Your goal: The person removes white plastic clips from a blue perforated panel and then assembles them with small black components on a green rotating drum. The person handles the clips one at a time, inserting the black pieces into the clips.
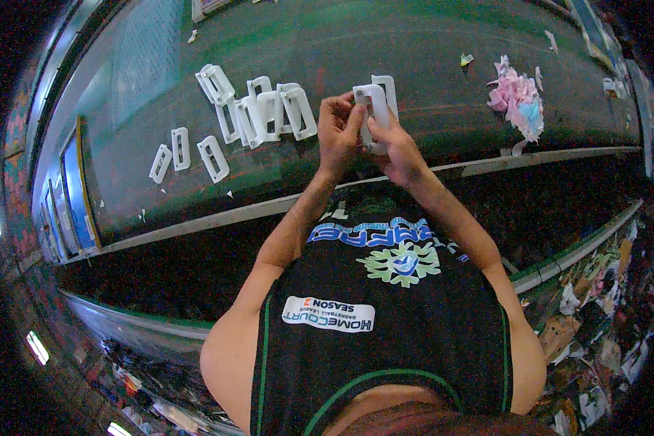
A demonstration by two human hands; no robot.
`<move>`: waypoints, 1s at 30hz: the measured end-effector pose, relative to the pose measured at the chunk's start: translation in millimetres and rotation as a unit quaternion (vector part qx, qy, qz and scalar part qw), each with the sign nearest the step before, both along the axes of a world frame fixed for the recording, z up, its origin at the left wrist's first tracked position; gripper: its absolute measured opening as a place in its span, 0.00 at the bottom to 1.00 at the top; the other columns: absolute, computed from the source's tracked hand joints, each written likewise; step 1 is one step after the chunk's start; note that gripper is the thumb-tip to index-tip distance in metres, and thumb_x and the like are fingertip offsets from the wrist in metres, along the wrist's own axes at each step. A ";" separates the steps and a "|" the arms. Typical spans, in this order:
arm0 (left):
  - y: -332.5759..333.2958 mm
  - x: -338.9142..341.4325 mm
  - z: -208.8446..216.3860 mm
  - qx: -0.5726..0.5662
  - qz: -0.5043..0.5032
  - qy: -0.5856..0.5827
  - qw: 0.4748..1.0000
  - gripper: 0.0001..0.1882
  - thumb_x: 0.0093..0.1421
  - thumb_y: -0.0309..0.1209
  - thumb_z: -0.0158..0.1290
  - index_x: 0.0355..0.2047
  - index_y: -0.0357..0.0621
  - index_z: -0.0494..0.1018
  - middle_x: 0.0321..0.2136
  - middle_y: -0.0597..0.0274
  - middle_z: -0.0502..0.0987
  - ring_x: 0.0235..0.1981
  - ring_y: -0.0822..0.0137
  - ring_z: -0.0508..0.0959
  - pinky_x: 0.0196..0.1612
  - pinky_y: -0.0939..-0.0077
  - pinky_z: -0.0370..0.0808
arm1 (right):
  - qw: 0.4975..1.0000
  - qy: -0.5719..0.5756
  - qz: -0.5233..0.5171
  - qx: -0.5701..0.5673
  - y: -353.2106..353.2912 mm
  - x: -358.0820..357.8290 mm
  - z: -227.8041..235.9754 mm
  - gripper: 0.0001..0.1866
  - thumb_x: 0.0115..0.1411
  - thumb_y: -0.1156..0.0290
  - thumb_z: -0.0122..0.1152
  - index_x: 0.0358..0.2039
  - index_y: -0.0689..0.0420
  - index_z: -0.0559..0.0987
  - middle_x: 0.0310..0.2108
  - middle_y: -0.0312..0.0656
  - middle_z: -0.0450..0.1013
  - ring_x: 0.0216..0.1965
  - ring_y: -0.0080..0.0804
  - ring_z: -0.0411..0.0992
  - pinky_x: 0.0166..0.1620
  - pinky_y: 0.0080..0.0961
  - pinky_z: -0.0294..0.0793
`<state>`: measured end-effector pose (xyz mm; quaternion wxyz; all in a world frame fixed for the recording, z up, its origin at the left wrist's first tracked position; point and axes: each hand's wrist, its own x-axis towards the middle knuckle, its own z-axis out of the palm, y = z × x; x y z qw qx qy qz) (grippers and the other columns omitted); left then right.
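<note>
My left hand (339,131) is closed on the left side of a white plastic handle (371,90), its fingertips pinched near a small round spot at the corner. My right hand (400,147) grips the same handle from the right and lower side, with the thumb laid across it. Just behind it shows another white handle (388,83); whether it is also held or lies on the table I cannot tell. To the left lies a loose heap of several similar white handles (269,109). Apart from the heap rest three single handles, one of them the long-slotted handle (180,149).
A dark green work surface (443,94) stretches before me, with a pale raised edge (247,212) on my side. Crumpled pink and light-blue scraps (516,100) lie at the right. A small yellow-green scrap (466,59) sits farther back. Mixed litter (596,349) covers the lower right.
</note>
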<state>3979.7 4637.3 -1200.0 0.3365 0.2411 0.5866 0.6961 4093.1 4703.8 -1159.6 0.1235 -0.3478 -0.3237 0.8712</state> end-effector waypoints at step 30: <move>14.7 -28.8 -41.7 0.024 0.049 -0.405 0.913 0.20 0.69 0.44 0.51 0.53 0.45 0.70 0.38 0.60 0.77 0.32 0.64 0.79 0.34 0.66 0.78 | 0.988 -0.017 0.029 0.152 -5.5 -21.5 -30.1 0.28 0.70 0.69 0.51 0.68 0.54 0.60 0.57 0.42 0.69 0.55 0.32 0.70 0.52 0.28 0.72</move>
